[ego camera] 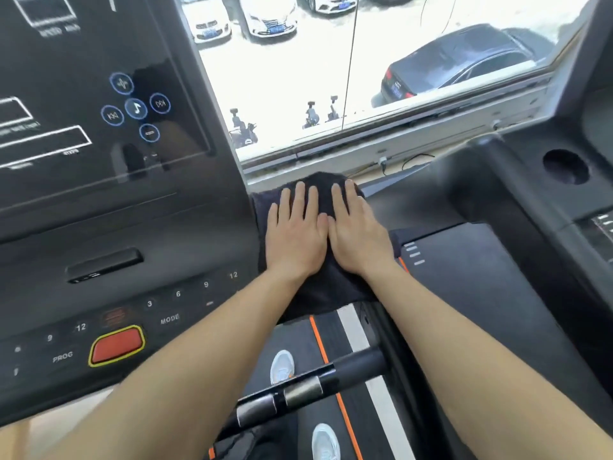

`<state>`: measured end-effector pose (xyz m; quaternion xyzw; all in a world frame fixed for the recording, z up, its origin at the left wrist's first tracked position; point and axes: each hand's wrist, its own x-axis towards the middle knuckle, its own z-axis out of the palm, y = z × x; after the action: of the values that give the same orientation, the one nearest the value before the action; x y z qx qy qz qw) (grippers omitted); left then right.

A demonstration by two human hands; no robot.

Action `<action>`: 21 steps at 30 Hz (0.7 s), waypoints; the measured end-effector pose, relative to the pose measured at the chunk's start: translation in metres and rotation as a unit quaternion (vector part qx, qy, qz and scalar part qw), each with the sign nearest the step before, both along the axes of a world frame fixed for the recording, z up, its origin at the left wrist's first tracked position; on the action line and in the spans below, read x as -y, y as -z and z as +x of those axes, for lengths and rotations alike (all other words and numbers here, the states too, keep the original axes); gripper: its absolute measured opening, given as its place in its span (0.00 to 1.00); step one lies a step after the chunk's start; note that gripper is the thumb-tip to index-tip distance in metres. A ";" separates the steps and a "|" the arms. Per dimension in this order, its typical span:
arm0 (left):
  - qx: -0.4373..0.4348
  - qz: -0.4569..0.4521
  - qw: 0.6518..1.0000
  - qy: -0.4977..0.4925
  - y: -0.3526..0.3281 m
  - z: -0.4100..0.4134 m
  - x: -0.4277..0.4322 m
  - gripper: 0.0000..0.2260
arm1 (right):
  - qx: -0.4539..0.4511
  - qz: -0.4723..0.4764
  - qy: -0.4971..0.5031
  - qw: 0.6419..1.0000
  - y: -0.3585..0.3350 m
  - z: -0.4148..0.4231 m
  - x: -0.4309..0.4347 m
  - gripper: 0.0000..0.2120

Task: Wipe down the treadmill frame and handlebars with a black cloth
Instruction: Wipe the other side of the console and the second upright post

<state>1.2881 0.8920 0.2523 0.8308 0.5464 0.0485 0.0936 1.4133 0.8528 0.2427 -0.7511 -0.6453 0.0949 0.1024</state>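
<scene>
Black cloth [318, 290] draped over treadmill frame [431, 207] just right of console [116, 200]; left hand [295, 237] and right hand [356, 237] side by side, thumbs touching, grip of each open, palms flat on cloth; handlebar [308, 390] with metal sensor plates below forearms; belt [335, 330] with orange and white stripes beneath; window [331, 78] ahead, parked cars and scooters outside; neighbouring treadmill [530, 227] at right.
</scene>
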 end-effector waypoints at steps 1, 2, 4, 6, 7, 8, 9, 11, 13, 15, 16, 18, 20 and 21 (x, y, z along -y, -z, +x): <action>-0.015 -0.012 1.000 0.001 0.001 -0.004 0.017 0.26 | 0.032 -0.015 -0.010 0.999 0.004 -0.002 0.015 0.30; -0.030 -0.022 0.999 0.002 0.001 -0.007 0.035 0.26 | 0.049 -0.038 -0.017 0.998 0.006 -0.004 0.031 0.32; -0.042 -0.021 0.999 0.005 0.003 -0.009 0.074 0.27 | 0.073 -0.066 -0.021 0.995 0.009 -0.006 0.067 0.32; -0.032 -0.007 0.999 0.004 0.007 -0.010 0.101 0.27 | 0.096 -0.040 -0.034 0.994 0.002 -0.008 0.100 0.30; -0.030 -0.001 1.000 0.002 0.010 -0.011 0.110 0.27 | 0.101 -0.024 -0.034 0.994 -0.004 -0.010 0.112 0.29; -0.030 0.001 1.000 -0.001 0.011 -0.011 0.115 0.27 | 0.092 -0.008 -0.023 0.995 -0.010 -0.011 0.119 0.28; -0.027 0.000 1.000 -0.003 0.010 -0.011 0.116 0.27 | 0.083 0.013 -0.015 0.996 -0.009 -0.010 0.122 0.28; -0.017 -0.012 1.000 -0.001 0.007 -0.007 0.109 0.27 | 0.011 0.001 0.007 1.000 -0.008 -0.009 0.116 0.30; -0.011 -0.018 1.000 0.013 0.005 0.000 0.090 0.26 | -0.063 -0.035 0.036 0.997 -0.005 -0.004 0.095 0.30; -0.002 -0.019 1.000 0.022 0.003 0.009 0.062 0.26 | -0.131 -0.034 0.058 0.989 -0.007 0.003 0.069 0.28; 0.002 -0.019 1.000 0.024 0.003 0.015 0.046 0.26 | -0.183 -0.025 0.072 0.980 -0.011 0.006 0.056 0.25; 0.007 -0.015 1.000 0.024 0.003 0.027 0.017 0.26 | -0.299 -0.025 0.101 0.949 -0.016 0.015 0.030 0.20; 0.013 -0.012 1.000 0.025 0.003 0.040 -0.004 0.26 | -0.355 -0.062 0.119 0.925 -0.012 0.024 0.008 0.21; 0.017 -0.012 0.999 0.026 0.003 0.045 -0.012 0.26 | -0.370 -0.071 0.120 0.919 -0.009 0.027 0.000 0.23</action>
<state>1.3330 0.9037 0.2497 0.8426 0.5236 0.0538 0.1140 1.4400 0.8525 0.2517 -0.7397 -0.4580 0.3983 0.2906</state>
